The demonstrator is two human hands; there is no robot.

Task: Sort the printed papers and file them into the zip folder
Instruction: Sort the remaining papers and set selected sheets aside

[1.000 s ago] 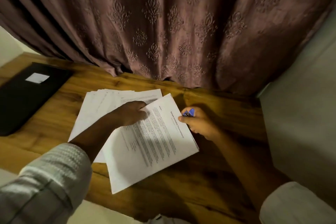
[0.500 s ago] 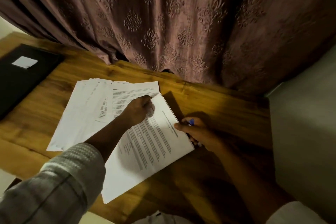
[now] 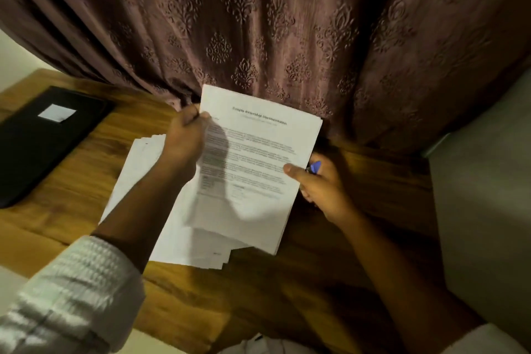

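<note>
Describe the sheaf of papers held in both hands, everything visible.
The held sheaf is several white printed sheets, edges slightly fanned at the right and bottom. The top page shows a bold centred heading and blurred paragraphs. It tilts up above the loose papers on the table. The left hand grips its upper left edge; the right hand pinches its right edge.

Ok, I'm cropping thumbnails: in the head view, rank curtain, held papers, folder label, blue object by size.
Curtain; held papers; folder label; blue object, though the right hand hides most of it.
</note>
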